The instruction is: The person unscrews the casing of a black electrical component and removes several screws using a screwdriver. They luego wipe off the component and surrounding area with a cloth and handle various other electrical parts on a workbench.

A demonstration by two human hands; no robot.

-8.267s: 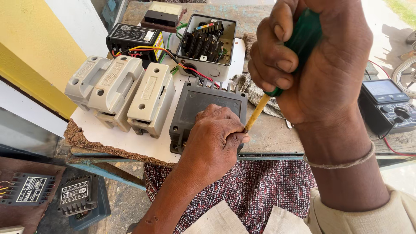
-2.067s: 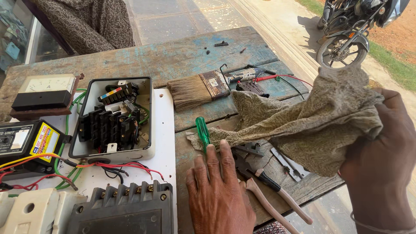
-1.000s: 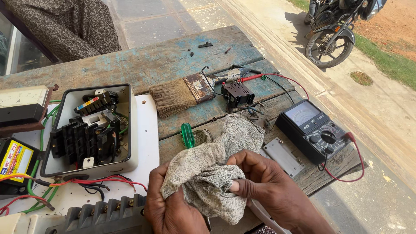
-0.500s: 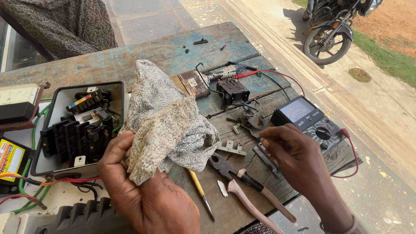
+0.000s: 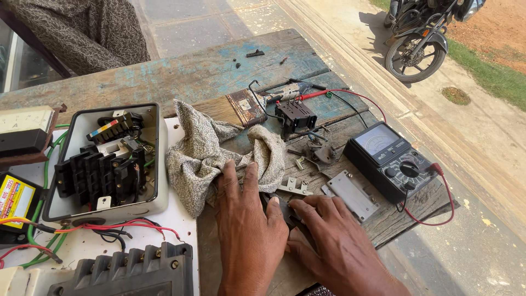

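A crumpled speckled grey cloth [image 5: 211, 156] lies on the wooden table [image 5: 186, 77], next to a paint brush [image 5: 233, 108]. My left hand [image 5: 249, 222] rests palm down near the front edge, fingers spread, with the fingertips on the cloth's lower edge. My right hand [image 5: 334, 244] lies beside it, its fingertips bent onto a dark tool [image 5: 282, 211] that shows between the two hands. The hands hide most of that tool, so the grip is unclear.
An open grey switch box [image 5: 104, 161] with black parts sits on a white board at left, with a dark finned casing [image 5: 129, 271] in front. An analog multimeter [image 5: 392, 161] with red leads stands at right, small metal plates [image 5: 350, 192] beside it. A motorcycle [image 5: 422, 38] is parked beyond.
My left hand held the cloth up half a second ago; the cloth now lies on the table. Both hands have come down side by side over the tools at the front edge.
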